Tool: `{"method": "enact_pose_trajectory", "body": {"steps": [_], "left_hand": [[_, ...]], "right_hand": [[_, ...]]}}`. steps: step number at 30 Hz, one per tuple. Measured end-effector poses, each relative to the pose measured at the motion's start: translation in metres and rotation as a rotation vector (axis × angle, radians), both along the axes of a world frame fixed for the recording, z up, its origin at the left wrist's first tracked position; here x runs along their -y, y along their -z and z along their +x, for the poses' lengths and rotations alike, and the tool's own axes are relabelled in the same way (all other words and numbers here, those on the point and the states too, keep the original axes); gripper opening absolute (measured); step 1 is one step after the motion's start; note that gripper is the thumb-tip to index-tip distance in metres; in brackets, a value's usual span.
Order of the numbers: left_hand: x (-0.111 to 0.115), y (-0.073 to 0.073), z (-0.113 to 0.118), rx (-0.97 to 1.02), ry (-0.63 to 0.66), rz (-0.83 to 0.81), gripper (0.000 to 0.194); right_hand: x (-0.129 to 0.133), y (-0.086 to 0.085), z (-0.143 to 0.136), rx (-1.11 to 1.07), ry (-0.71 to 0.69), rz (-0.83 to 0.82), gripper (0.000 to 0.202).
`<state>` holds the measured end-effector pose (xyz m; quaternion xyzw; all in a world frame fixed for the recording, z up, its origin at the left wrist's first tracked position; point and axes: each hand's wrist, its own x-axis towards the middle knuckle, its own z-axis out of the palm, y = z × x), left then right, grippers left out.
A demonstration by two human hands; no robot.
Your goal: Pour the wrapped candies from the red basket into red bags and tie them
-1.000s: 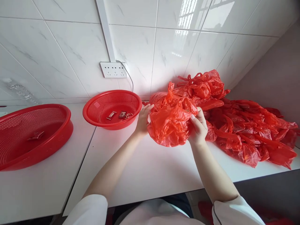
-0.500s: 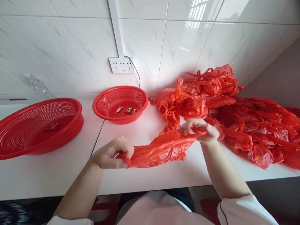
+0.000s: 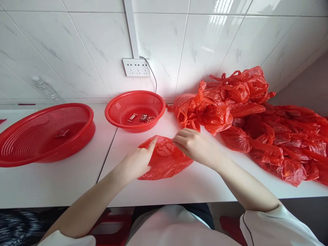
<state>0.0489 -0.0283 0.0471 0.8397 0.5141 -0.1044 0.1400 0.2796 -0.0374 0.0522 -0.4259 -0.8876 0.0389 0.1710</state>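
A thin red plastic bag point(image 3: 166, 162) is spread wide between my hands, low over the white table. My left hand point(image 3: 138, 160) is at the bag's left side, its index finger stretched along the upper edge and its other fingers partly out of sight inside or behind the plastic. With fingers pressed together, my right hand point(image 3: 191, 145) pinches the bag's upper right edge. Behind the bag stands a small red basket point(image 3: 135, 129) with several small wrapped pieces point(image 3: 143, 117) in it.
A larger red basket point(image 3: 74, 150) at the left holds a wrapped piece point(image 3: 62, 133). Heaped red plastic bags point(image 3: 276, 143) cover the right side. A clear bottle point(image 3: 47, 89) and a socket panel point(image 3: 136, 67) are at the back.
The bag has gone from stretched and bunched between two closed hands to spread wide. My left hand has uncurled and moved right; my right hand has moved left. The view has shifted slightly.
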Motion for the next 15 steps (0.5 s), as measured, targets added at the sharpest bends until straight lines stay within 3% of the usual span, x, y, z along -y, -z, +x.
{"method": "enact_pose_trajectory", "body": {"steps": [3, 4, 6, 9, 12, 15], "left_hand": [[0.002, -0.01, 0.004, -0.114, 0.033, 0.015, 0.106], [0.003, -0.012, 0.003, -0.153, 0.012, 0.035, 0.107], [0.002, -0.01, -0.003, -0.226, -0.069, 0.083, 0.109], [-0.002, 0.001, -0.018, -0.259, -0.163, 0.095, 0.114], [-0.012, 0.014, -0.031, -0.238, -0.183, 0.05, 0.118], [-0.025, 0.023, -0.04, -0.2, -0.206, 0.031, 0.12]], "right_hand": [[-0.002, 0.014, -0.024, 0.001, -0.243, -0.148, 0.021], [-0.005, 0.021, -0.029, 0.107, -0.223, -0.22, 0.019], [-0.012, 0.034, -0.033, 0.364, -0.037, -0.344, 0.017], [-0.025, 0.041, -0.03, 0.575, 0.17, -0.459, 0.04], [-0.034, 0.037, -0.029, 0.671, 0.146, -0.485, 0.052], [-0.04, 0.036, -0.036, 0.682, 0.076, -0.458, 0.035]]}}
